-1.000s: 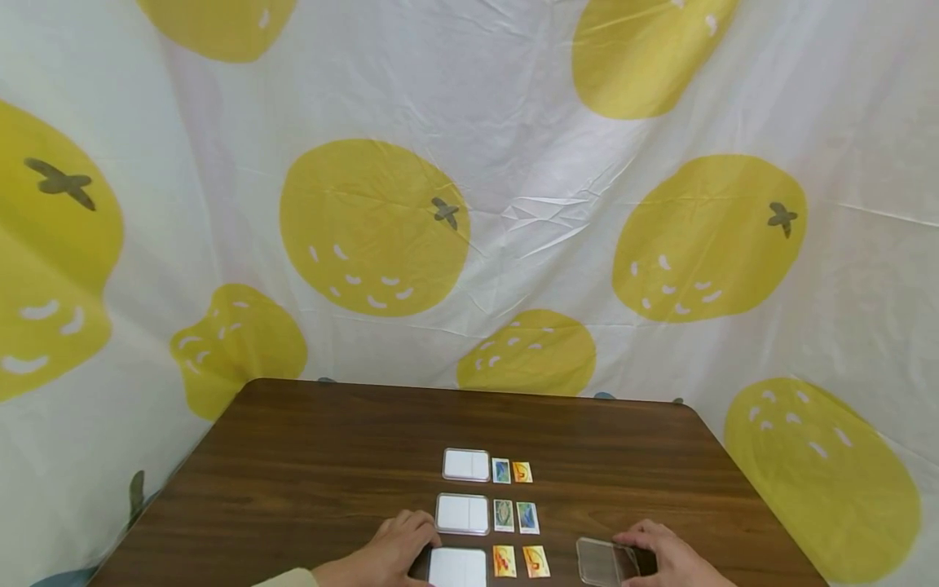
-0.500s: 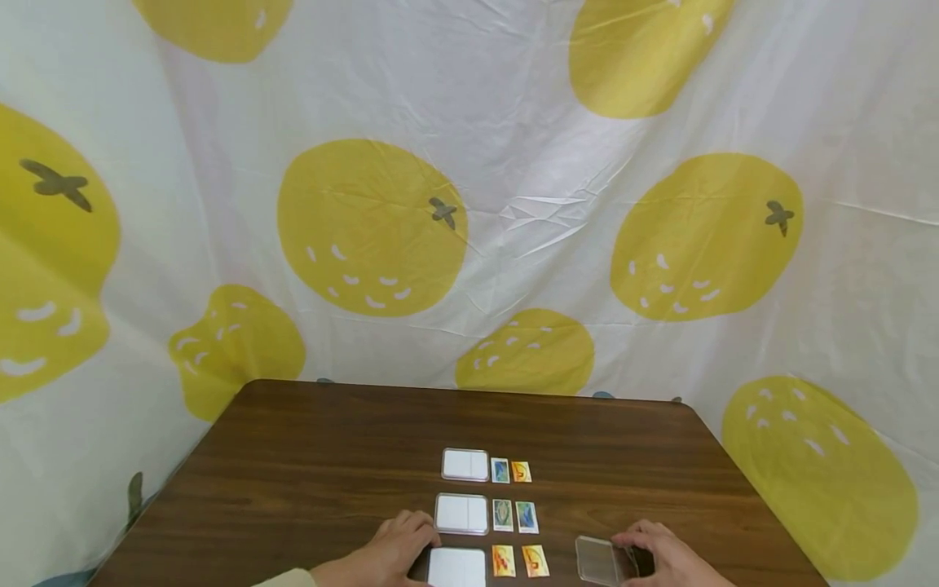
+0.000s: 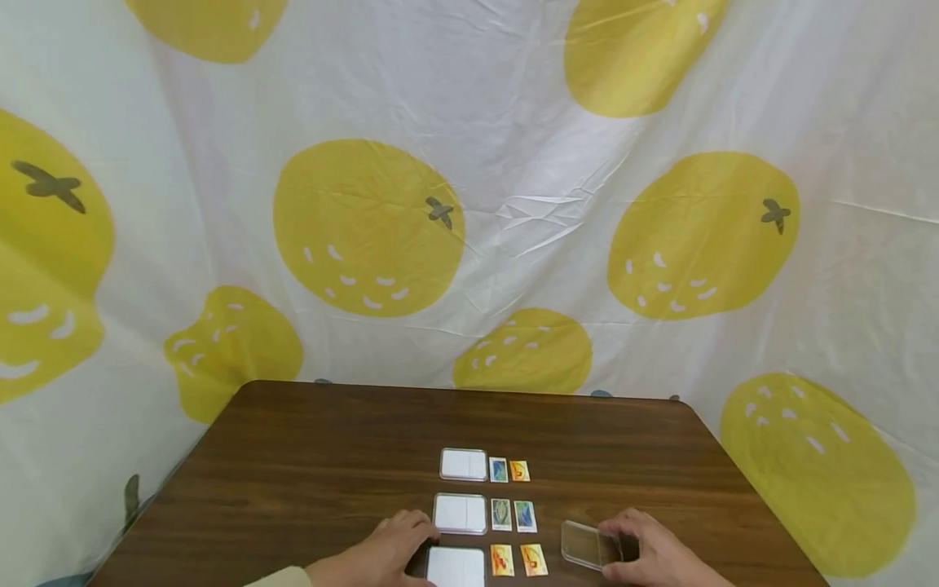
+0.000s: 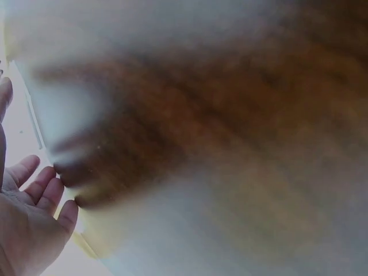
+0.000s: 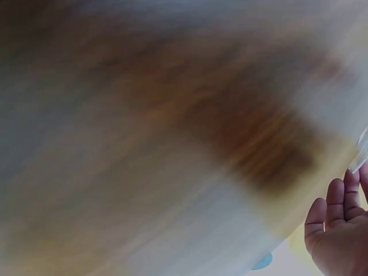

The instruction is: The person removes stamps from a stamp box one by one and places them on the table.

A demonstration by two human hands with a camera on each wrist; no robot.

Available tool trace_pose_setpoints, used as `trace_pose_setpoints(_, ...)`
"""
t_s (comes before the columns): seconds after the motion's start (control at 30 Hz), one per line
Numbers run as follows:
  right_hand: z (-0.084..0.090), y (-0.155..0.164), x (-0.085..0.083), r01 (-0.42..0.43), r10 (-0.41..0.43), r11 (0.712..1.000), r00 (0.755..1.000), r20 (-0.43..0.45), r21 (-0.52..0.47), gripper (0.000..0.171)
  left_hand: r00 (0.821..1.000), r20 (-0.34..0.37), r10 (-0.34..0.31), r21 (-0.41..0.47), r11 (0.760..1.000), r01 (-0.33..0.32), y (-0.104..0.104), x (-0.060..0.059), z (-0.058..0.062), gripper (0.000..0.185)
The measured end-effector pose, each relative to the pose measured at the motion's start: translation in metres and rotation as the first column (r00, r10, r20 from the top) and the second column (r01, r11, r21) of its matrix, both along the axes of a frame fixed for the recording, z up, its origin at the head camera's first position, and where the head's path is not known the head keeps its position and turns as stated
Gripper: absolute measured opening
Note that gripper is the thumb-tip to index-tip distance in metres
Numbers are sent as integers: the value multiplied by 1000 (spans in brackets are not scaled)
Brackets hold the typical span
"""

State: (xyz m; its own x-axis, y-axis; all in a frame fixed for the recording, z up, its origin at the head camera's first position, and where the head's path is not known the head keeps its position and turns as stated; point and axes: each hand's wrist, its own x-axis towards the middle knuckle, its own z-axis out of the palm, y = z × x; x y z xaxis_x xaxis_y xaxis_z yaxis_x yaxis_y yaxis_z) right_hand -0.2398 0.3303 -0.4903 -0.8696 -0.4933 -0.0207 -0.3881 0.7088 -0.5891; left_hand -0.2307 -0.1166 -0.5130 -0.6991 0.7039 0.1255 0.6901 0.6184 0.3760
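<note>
In the head view my right hand [image 3: 653, 548] pinches a clear plastic case lid [image 3: 582, 545] by its right end, to the right of the stamps. My left hand [image 3: 389, 548] rests at the left side of the nearest flat case [image 3: 456, 566], its fingertips by the far left corner. That case has a white insert and is partly cut off by the frame. To its right lie two orange-yellow stamps [image 3: 502, 560]. The left wrist view shows the left hand [image 4: 37, 221] with loosely bent fingers. In the right wrist view the right hand [image 5: 342, 224] touches a clear edge [image 5: 361, 152].
Farther back are a middle case [image 3: 460, 514] with two green-blue stamps [image 3: 502, 514] and a far case [image 3: 464, 464] with a blue stamp [image 3: 499, 470] and an orange one [image 3: 519, 470]. A fruit-print cloth [image 3: 528, 244] hangs behind the brown table [image 3: 330, 456].
My right hand has moved a little left and away from me, carrying the clear lid and tilting it. The left hand, the cases and the stamps stay in place.
</note>
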Motion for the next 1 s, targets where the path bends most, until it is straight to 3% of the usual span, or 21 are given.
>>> trace_pose_setpoints(0.27, 5, -20, -1, -3, 1, 1000, 998, -63, -29, 45, 1000, 3, 15, 27, 1000, -15, -3, 0, 11, 61)
trace_pose_setpoints(0.63, 16, -53, -3, -16, 13, 998, 999, -50, -68, 47, 999, 14, 41, 43, 998, -41, -5, -3, 17, 65)
trace_pose_setpoints(1.0, 14, -90, -3, -86, 79, 995, 990, -117, -58, 51, 998, 15, 62, 39, 997, -62, -1, -4, 21, 70)
